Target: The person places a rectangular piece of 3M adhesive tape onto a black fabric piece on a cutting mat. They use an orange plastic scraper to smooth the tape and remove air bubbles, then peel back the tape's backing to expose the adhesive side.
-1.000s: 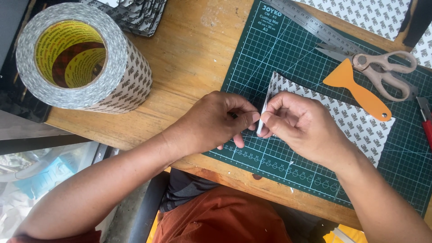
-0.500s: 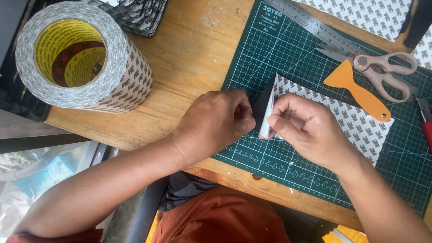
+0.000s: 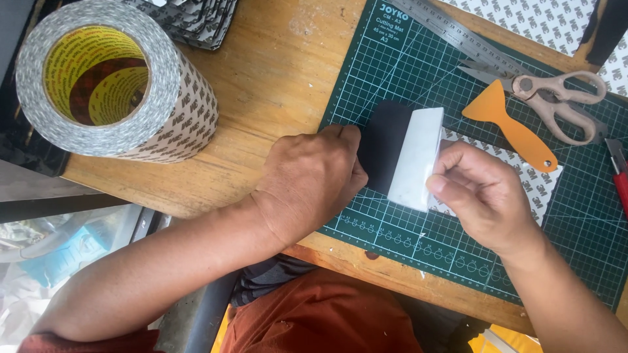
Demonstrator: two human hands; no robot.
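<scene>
My left hand (image 3: 313, 180) presses down on the left edge of a dark sheet (image 3: 386, 140) lying on the green cutting mat (image 3: 399, 72). My right hand (image 3: 485, 196) pinches a white backing liner (image 3: 415, 160) and holds it peeled up and folded back off the dark sheet. A white patterned sheet (image 3: 543, 186) lies under and to the right of my right hand.
A large roll of double-sided tape (image 3: 111, 85) stands at the left on the wooden table (image 3: 275, 78). Scissors (image 3: 556, 101), an orange scraper (image 3: 510, 124) and a steel ruler (image 3: 458, 36) lie on the mat's far side. A red-handled cutter (image 3: 620, 176) sits at the right edge.
The white liner has been peeled back to the right, exposing a widening dark surface. My left hand now holds the sheet's left edge down.
</scene>
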